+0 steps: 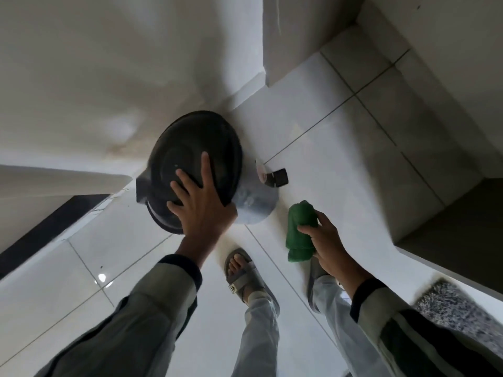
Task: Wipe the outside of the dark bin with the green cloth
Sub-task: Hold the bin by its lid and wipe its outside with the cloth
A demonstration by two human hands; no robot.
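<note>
The dark bin [255, 202] stands on the white tiled floor in a wall corner, seen from above. Its round black lid [187, 142] covers the top. My left hand [202, 202] lies flat on the lid with fingers spread, the thumb over the lid's right rim. The bin's grey, dusty side shows to the right of that hand. My right hand [325, 242] holds the bunched green cloth [300, 231] a short way right of the bin, apart from it.
A small black pedal [280, 177] sticks out at the bin's far right base. My sandalled feet [242, 273] stand just below the bin. A speckled mat [460, 319] lies at the lower right. White walls close in on the left and behind; a step [435, 235] sits right.
</note>
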